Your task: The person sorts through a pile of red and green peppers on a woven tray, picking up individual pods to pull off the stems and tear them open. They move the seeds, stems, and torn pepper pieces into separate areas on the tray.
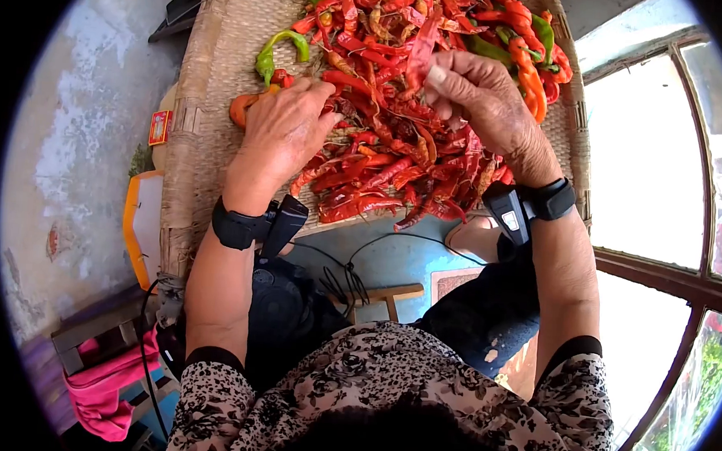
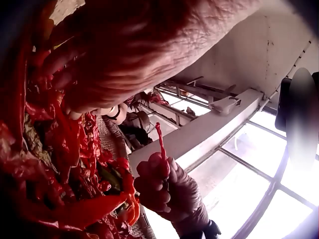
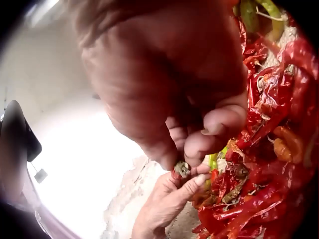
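Red, wrinkled peppers [image 1: 380,173] lie heaped on a woven tray [image 1: 211,46]. Above the heap, the right hand [image 1: 493,110] pinches one red pepper [image 1: 421,53] between thumb and fingers. In the left wrist view that hand [image 2: 172,194] holds the pepper [image 2: 160,139] upright; the right wrist view shows its stem end [image 3: 183,169] below the fingertips of the right hand [image 3: 159,74]. The left hand [image 1: 288,128] is low over the heap's left side, fingers loosely bent, beside an orange pepper [image 1: 239,109]. Its fingertips are partly hidden; no pepper shows in its grip.
A curved green pepper [image 1: 285,46] lies on the tray's left part, and orange and green ones at its upper right. Windows [image 1: 642,150] stand at the right, a mottled wall [image 1: 80,129] at the left. Black cables [image 1: 350,274] hang below the tray's near edge.
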